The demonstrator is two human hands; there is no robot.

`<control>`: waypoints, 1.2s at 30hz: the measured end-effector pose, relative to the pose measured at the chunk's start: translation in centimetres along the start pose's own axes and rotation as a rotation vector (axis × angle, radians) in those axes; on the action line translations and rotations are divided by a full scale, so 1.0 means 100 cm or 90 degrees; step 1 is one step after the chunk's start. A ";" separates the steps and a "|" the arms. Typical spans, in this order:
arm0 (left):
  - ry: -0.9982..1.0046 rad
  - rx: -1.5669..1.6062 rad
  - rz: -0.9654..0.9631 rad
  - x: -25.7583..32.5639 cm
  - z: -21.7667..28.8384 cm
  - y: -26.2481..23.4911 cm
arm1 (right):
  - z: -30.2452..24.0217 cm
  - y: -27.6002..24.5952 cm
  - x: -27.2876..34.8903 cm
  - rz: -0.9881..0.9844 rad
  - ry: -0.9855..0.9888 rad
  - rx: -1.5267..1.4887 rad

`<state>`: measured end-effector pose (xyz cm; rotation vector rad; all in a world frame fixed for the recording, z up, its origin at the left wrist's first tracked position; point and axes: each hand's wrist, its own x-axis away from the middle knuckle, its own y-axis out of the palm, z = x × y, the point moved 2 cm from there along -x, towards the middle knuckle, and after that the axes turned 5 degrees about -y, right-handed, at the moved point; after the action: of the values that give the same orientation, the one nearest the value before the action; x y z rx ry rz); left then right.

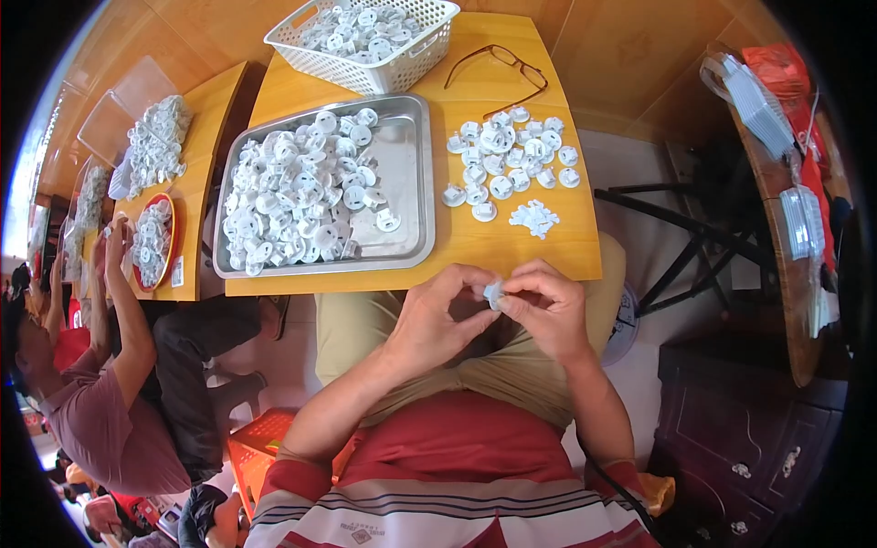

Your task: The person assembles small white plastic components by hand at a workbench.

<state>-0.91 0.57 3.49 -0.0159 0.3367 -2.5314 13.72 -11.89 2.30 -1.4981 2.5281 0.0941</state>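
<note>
At 9 o'clock a co-worker's raised hand is being seen over a red plate of white parts on the neighbouring bench. At 11 o'clock a steel tray heaped with white round plastic parts is being carried by the main bench, with a white basket of the same parts at 12. At centre, just below the bench edge and over the lap, a small white round part is being pinched between both hands: left hand fingers closed on its left side, right hand fingers closed on its right. Judged light, stiff, smooth moulded plastic; likely slippery, small tabs probably snappable, so best taken at the rim, not the centre. At 1 o'clock a cluster of finished discs and a small pile of white clips are being kept, with eyeglasses beyond.
</note>
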 end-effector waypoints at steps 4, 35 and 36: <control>-0.025 0.046 -0.016 0.001 -0.003 0.001 | 0.004 -0.005 0.001 -0.013 0.010 -0.113; -0.086 0.031 0.019 -0.002 -0.024 0.001 | 0.013 -0.045 -0.018 0.096 -0.227 0.640; -0.087 0.024 0.022 -0.002 -0.025 0.002 | 0.014 -0.046 -0.019 0.096 -0.228 0.640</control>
<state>-0.84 1.10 1.01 -0.1652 0.2324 -2.4866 18.80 -12.27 1.57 -0.7834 1.8821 -0.7070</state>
